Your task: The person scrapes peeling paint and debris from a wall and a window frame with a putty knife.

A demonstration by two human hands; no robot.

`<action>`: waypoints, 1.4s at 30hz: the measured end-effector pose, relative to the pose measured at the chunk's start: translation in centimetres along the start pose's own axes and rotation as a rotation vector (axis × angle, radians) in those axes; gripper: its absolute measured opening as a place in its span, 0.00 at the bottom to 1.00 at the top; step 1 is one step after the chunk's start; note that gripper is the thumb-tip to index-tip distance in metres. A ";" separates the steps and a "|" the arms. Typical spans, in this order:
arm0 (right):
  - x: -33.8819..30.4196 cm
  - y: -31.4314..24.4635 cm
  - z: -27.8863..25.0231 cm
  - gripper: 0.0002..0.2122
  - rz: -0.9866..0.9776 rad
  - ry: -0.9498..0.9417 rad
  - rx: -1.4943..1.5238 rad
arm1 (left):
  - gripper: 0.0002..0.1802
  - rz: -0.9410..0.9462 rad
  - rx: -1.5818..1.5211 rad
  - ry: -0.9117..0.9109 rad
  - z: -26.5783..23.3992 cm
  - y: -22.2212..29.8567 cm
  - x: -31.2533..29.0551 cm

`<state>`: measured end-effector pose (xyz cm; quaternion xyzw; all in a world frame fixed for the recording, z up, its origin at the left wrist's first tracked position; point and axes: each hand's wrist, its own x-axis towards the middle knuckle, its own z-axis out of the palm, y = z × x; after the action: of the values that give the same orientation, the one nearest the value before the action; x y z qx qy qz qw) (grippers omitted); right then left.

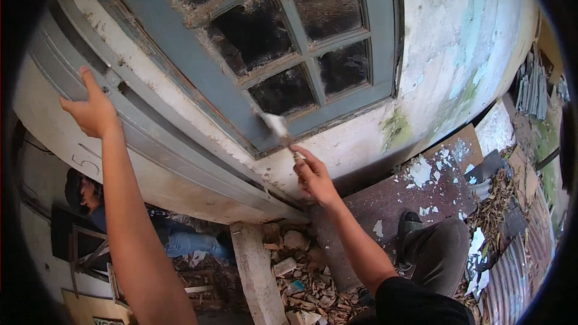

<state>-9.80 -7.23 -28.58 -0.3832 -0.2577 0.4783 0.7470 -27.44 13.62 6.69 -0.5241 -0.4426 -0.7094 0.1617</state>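
Note:
My right hand [314, 176] is closed around the handle of a scraper [277, 125]. Its pale blade, smeared by motion, lies against the lower part of a blue-grey window frame [238, 105] with several dark, dirty panes. The frame's paint is rough and chipped, most of all along the bars between the panes. Up at the left, my left hand [95, 108] rests on a grey metal door frame [141, 121], thumb and forefinger spread apart; its other fingers are mostly hidden.
A whitewashed wall [445, 42] with peeling paint surrounds the window. Below lies a brown board [361, 229] strewn with paint flakes, where my shoe stands. Rubble and dry leaves [313, 277], a concrete post [256, 271] and corrugated sheets [518, 283] are nearby. Another person [186, 242] is at lower left.

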 end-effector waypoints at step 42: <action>1.2 3.1 7.3 0.23 0.012 0.012 0.880 | 0.54 -0.009 0.036 0.002 0.3 -0.4 0.0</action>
<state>-16.43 -3.00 -26.91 -0.0329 -0.0229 0.5445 0.8378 -27.51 14.04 6.54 -0.5186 -0.4574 -0.7025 0.1684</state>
